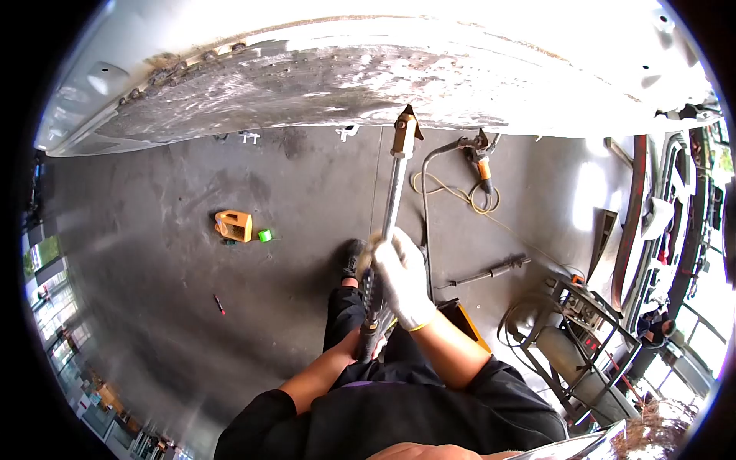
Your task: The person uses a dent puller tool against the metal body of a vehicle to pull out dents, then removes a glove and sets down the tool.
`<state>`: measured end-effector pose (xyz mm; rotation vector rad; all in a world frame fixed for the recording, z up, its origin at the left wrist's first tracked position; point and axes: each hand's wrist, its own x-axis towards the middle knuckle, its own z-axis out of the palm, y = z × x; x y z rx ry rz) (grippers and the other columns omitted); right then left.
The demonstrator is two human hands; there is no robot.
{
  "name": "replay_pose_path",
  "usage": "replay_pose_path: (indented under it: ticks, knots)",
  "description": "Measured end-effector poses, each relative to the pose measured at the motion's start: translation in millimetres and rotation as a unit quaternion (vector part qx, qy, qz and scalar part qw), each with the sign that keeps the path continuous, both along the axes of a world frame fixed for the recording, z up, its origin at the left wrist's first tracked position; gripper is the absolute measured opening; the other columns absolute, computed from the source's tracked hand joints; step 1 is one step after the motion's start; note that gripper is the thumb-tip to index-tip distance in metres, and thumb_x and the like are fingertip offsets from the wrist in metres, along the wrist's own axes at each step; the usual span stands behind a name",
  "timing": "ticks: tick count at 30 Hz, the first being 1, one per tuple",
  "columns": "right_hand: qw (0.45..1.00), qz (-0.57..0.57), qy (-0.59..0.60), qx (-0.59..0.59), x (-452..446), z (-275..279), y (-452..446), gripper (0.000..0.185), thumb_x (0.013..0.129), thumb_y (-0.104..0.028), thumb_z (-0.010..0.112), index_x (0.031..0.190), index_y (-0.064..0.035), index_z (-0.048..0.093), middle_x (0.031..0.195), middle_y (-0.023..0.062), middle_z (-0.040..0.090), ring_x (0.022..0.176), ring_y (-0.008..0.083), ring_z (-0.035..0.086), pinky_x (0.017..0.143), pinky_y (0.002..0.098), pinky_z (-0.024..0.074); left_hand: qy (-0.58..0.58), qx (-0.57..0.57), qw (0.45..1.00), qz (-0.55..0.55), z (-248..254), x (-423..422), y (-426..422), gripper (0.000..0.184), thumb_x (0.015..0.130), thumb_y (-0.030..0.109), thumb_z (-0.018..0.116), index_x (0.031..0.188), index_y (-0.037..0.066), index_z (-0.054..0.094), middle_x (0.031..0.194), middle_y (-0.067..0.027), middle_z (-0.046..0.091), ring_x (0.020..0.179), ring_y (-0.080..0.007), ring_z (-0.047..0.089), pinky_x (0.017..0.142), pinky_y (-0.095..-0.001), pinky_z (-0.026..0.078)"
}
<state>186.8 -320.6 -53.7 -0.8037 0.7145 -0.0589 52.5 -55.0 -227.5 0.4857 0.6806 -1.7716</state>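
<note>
A slide-hammer dent puller (395, 188) stands out in front of me, a long metal rod with a brass-coloured head and a dark pointed tip. Its tip reaches the lower edge of a bare, scuffed metal panel (330, 80); whether they touch I cannot tell. My right hand (404, 280), in a white glove, is wrapped round the middle of the tool. Lower down, my left hand (360, 346) is closed at the dark rear handle, its fingers mostly hidden behind it.
On the floor lie a cut-open orange container (234, 225), a green roll (265, 235), a marker-like stick (220, 305) and another rod tool (491, 272). An orange-black power tool (483, 170) with a yellow cord (441, 186) is ahead right. A wheeled machine (567, 345) stands right.
</note>
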Motion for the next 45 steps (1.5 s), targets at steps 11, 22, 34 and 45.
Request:
replay_pose_path:
  ticks: [11, 22, 34, 45]
  knots:
    - [0.998, 0.055, 0.029, 0.014, -31.0, -14.2, 12.0, 0.023, 0.111, -0.025, 0.059, 0.107, -0.0025, 0.06, 0.085, 0.005, 0.064, 0.073, 0.0123, 0.061, 0.067, 0.029, 0.0519, -0.065, -0.07, 0.995, 0.035, 14.2, -19.1, 0.2, 0.046, 0.109, 0.049, 0.05, 0.119, 0.005, 0.062, 0.09, -0.0137, 0.069, 0.069, -0.0261, 0.07, 0.067, -0.0368, 0.058]
    - [0.992, 0.08, -0.049, 0.078, -51.0, -39.6, 15.0, 0.049, 0.111, -0.047, 0.056, 0.106, 0.0013, 0.061, 0.078, 0.0149, 0.068, 0.066, 0.0239, 0.067, 0.064, 0.0355, 0.0556, 0.169, -0.041, 0.984, 0.032, -2.4, -68.0, 25.2, 0.037, 0.11, 0.041, 0.056, 0.109, 0.005, 0.062, 0.094, -0.0153, 0.068, 0.067, -0.0257, 0.068, 0.061, -0.0359, 0.054]
    - [0.992, 0.098, -0.059, 0.056, -37.3, -20.1, 6.2, 0.051, 0.11, -0.047, 0.057, 0.101, 0.0019, 0.063, 0.078, 0.0141, 0.068, 0.068, 0.0226, 0.068, 0.064, 0.0344, 0.0551, 0.042, -0.039, 0.998, -0.027, 22.4, -27.3, 11.2, 0.036, 0.106, 0.041, 0.062, 0.113, 0.006, 0.063, 0.096, -0.0122, 0.069, 0.069, -0.022, 0.069, 0.06, -0.0328, 0.054]
    - [0.994, 0.088, -0.047, 0.033, -30.1, -13.3, 8.3, 0.05, 0.11, -0.047, 0.056, 0.102, 0.0016, 0.063, 0.08, 0.0138, 0.068, 0.069, 0.0218, 0.068, 0.065, 0.0338, 0.0551, -0.044, -0.041, 0.997, -0.039, 26.3, -9.8, -3.2, 0.038, 0.102, 0.04, 0.068, 0.115, 0.005, 0.065, 0.096, -0.0083, 0.069, 0.072, -0.0161, 0.07, 0.06, -0.0263, 0.054]
